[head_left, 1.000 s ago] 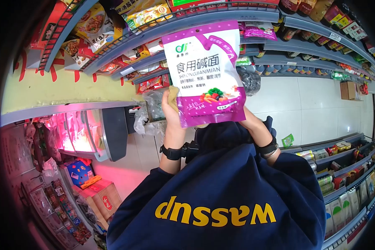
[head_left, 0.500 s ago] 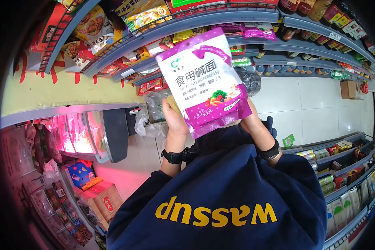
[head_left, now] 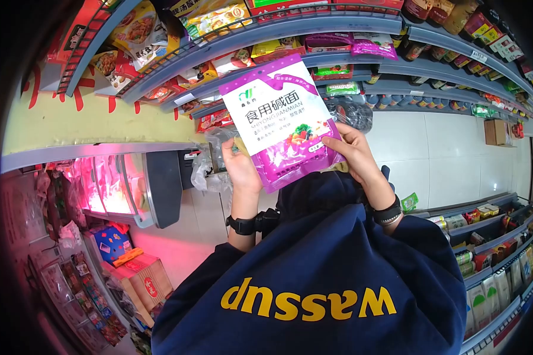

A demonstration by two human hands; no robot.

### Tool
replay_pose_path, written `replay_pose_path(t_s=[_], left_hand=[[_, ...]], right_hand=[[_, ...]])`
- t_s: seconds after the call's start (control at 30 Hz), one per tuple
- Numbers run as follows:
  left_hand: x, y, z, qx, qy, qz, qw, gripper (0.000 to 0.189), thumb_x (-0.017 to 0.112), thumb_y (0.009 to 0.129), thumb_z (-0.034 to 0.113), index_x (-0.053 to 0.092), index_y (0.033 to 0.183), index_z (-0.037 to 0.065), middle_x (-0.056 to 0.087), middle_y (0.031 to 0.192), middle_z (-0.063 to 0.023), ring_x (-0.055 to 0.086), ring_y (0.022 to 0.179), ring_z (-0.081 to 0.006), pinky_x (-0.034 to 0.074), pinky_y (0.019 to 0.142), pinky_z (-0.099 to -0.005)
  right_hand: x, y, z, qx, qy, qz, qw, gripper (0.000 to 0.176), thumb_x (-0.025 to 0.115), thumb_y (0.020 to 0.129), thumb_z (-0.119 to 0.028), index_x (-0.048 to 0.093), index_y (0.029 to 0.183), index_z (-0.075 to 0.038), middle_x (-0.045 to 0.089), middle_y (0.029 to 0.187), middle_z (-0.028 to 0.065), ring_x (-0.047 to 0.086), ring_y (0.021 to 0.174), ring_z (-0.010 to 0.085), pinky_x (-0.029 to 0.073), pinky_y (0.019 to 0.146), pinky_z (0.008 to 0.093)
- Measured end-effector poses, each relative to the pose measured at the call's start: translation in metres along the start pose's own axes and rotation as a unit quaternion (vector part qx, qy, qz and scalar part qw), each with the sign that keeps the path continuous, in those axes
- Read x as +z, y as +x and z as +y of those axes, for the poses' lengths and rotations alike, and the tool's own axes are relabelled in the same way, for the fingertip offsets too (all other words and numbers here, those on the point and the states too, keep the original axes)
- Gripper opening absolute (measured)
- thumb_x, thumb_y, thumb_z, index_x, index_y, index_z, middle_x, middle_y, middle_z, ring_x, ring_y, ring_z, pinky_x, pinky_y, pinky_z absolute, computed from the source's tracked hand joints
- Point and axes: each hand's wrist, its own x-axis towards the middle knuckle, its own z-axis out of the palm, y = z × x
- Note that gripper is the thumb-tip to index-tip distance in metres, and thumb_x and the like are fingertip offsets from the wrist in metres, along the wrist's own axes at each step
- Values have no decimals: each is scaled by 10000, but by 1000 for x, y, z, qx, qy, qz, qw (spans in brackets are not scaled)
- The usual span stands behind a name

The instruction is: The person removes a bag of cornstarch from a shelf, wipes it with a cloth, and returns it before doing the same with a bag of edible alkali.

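Observation:
A white and purple bag of edible alkali powder (head_left: 281, 121) is held upright in front of me, its printed front towards the camera. My left hand (head_left: 243, 168) grips the bag's lower left edge, with most of its fingers hidden behind it. At the lower right edge, my right hand (head_left: 355, 151) is closed on the bag, the thumb pressing on the front near the vegetable picture. Dark bands circle both wrists.
Shelves (head_left: 266, 38) with packaged food run along the front, with jars (head_left: 459, 12) at upper right. A pink-lit display case (head_left: 109, 186) stands left. Cardboard boxes (head_left: 142, 284) sit at lower left, and another stocked rack (head_left: 497, 248) is at right.
The bag has moved slightly down and left, and its print is less tilted. My right hand has shifted up along the edge, and its thumb now shows on the bag's front.

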Motion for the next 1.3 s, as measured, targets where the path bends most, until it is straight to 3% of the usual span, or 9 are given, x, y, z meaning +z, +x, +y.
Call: replay_pose_path(t_s=[0.07, 0.37, 0.83, 0.97, 1.03, 1.07, 1.17, 1.27, 1.3], left_hand=[[6, -1, 1, 8, 55, 99, 994, 558, 395, 770, 435, 449, 1115, 0, 501, 1125, -120, 475, 1022, -241, 361, 881, -361], [4, 5, -12, -47, 207, 115, 971, 426, 482, 851, 203, 353, 1211, 14, 427, 1212, -127, 403, 1125, -232, 332, 933, -385], [26, 21, -14, 3, 148, 97, 984, 470, 440, 861, 321, 347, 1217, 28, 428, 1216, -121, 417, 1110, -228, 334, 927, -370], [15, 23, -1, 3, 243, 134, 961, 490, 447, 857, 318, 327, 1229, 22, 413, 1227, -133, 417, 1113, -243, 339, 924, -381], [12, 24, -1, -23, 232, 131, 964, 490, 428, 865, 321, 319, 1232, 15, 412, 1227, -137, 417, 1115, -244, 349, 918, -373], [11, 24, -3, -44, 219, 132, 966, 481, 415, 870, 319, 321, 1230, 13, 412, 1227, -138, 420, 1113, -241, 355, 914, -367], [16, 24, -21, -77, 206, 140, 966, 458, 381, 883, 314, 333, 1218, 6, 427, 1213, -139, 442, 1092, -238, 369, 905, -358], [31, 26, -41, -101, 196, 99, 970, 428, 361, 892, 306, 360, 1197, 6, 467, 1169, -133, 478, 1049, -233, 380, 896, -363], [35, 26, -43, -105, 199, 96, 970, 428, 361, 892, 306, 360, 1197, 6, 467, 1169, -133, 478, 1049, -233, 380, 896, -363]], right_hand=[[-1, 1, -1, 11, -29, 17, 999, 257, 571, 760, -16, 531, 1005, 50, 601, 871, 80, 570, 755, 95, 453, 688, 213], [-13, 8, -2, -2, 20, 51, 999, 71, 583, 769, -44, 549, 815, -1, 606, 795, 60, 574, 694, 81, 461, 603, 201], [3, -23, -44, -188, 75, 138, 969, 215, 459, 864, -152, 482, 997, 14, 572, 911, 96, 569, 764, 121, 464, 675, 234], [0, -41, -65, -261, 78, 134, 953, 269, 431, 873, -171, 460, 1053, 28, 560, 933, 108, 558, 817, 146, 456, 727, 265], [-6, -44, -51, -255, 54, 168, 951, 278, 460, 862, -178, 471, 1059, 18, 557, 950, 84, 544, 851, 146, 449, 734, 282], [-6, -44, -44, -236, -105, 125, 958, 253, 485, 847, -182, 505, 1028, -5, 559, 943, 86, 551, 828, 171, 447, 725, 284], [19, -33, -42, -282, -442, -52, 850, 176, 575, 770, -190, 595, 900, -72, 551, 899, 114, 525, 837, 262, 409, 770, 340], [22, -15, -14, -371, -628, -96, 677, 272, 610, 691, -262, 593, 892, -79, 520, 925, 139, 410, 988, 309, 270, 899, 437], [23, -12, -13, -372, -628, -90, 678, 272, 610, 691, -262, 593, 892, -79, 520, 925, 139, 410, 988, 309, 270, 899, 437]])
